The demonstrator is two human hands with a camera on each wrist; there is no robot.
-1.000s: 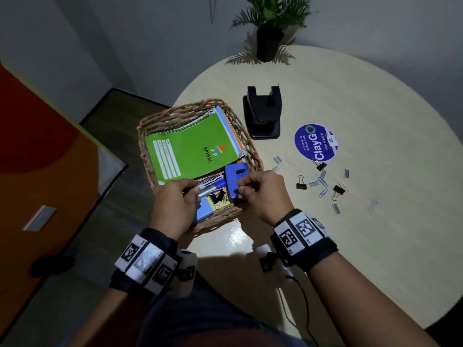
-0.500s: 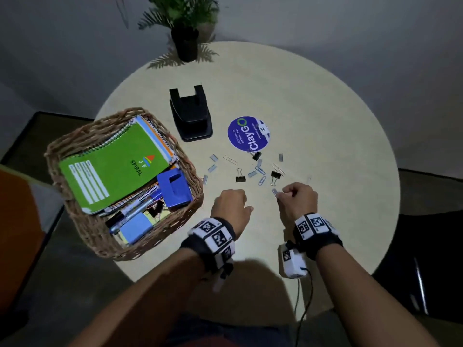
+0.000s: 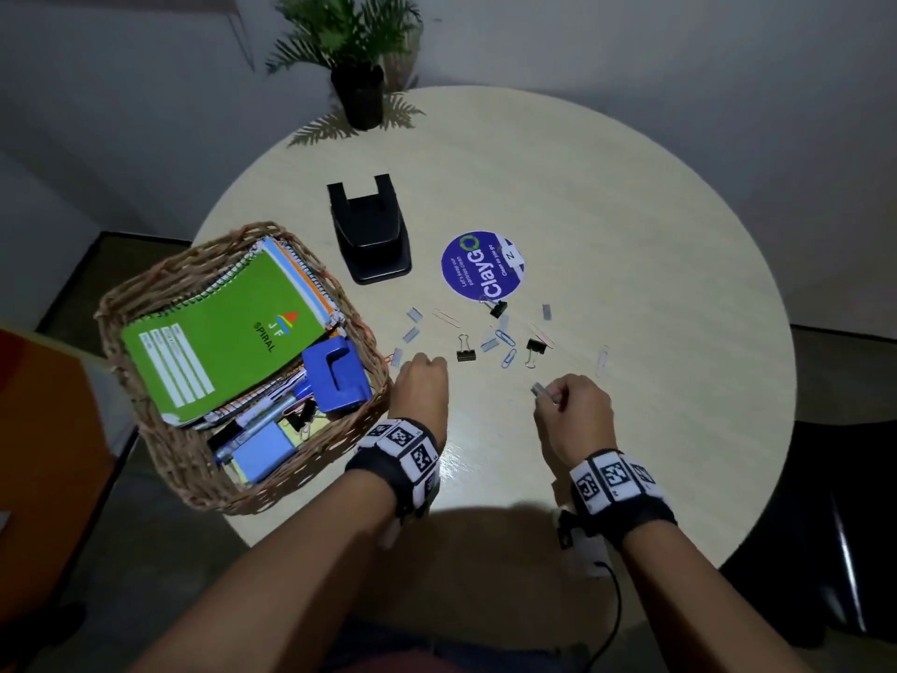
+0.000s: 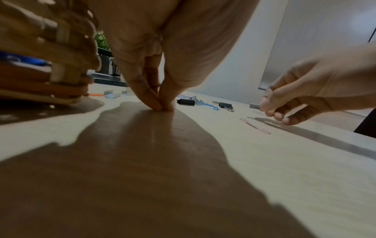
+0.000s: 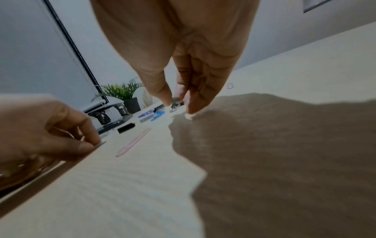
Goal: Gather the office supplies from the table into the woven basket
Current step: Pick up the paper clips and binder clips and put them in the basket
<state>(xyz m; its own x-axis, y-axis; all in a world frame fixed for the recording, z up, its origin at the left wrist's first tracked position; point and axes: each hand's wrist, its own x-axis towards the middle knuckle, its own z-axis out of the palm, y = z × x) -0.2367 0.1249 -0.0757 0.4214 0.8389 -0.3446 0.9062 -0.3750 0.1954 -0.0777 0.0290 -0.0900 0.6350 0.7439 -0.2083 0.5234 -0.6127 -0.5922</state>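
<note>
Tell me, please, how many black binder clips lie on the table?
3 clips: one beyond the left hand, one further right, one at the sticker's edge; others possibly hidden.

Round table [image 3: 631, 196] bears basket [image 3: 145, 303], punch [image 3: 370, 235], potted plant [image 3: 359, 97], perhaps staples [image 3: 413, 314].

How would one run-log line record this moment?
right hand: pinches small grey metal piece | left hand: fingertips on round beige table, hold unclear
</note>
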